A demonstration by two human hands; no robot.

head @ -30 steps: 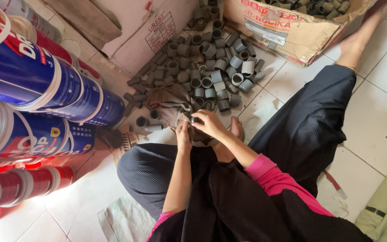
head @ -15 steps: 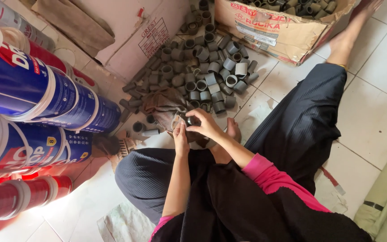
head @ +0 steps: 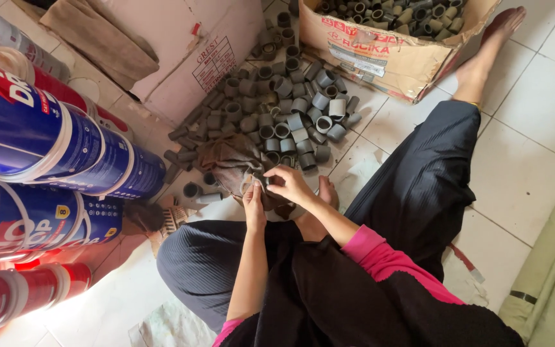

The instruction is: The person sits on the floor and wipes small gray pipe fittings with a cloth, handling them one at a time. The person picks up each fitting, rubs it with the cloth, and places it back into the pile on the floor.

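I sit on a tiled floor with both hands together in front of me. My right hand (head: 290, 185) pinches a small grey pipe fitting (head: 270, 179). My left hand (head: 252, 204) grips a brown rag (head: 232, 157) wrapped against the same fitting. The rag drapes down toward the floor. Just beyond my hands lies a heap of grey pipe fittings (head: 284, 103), several standing on end.
A torn cardboard box (head: 387, 54) with more fittings stands at the top right, by my outstretched foot (head: 486, 48). Stacked blue and red paint buckets (head: 46, 148) fill the left. A flat white carton (head: 194, 45) lies behind the heap. A small brush (head: 168, 218) rests by my left knee.
My hands stay together on the fitting and rag, with small turning motions. The view has shifted, so everything sits slightly lower-left and more of the box shows.
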